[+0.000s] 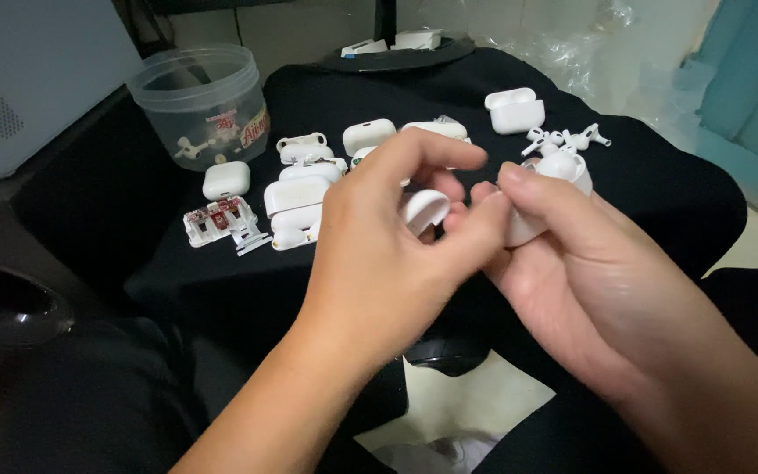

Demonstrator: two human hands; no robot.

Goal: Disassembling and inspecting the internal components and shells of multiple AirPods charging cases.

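Item: white earbud case (544, 189), gripped in right hand (589, 272); left hand (379, 254) apparently pinches its lid (425, 209). Best handled with steady support and gentle fingertip pressure.

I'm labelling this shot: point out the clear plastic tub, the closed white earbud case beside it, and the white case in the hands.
Clear round plastic tub (193, 110), head view, front wall.
Closed white rounded earbud case (225, 180), head view, lid top.
White open earbud case (563, 167), head view, top edge above the right hand's fingers.
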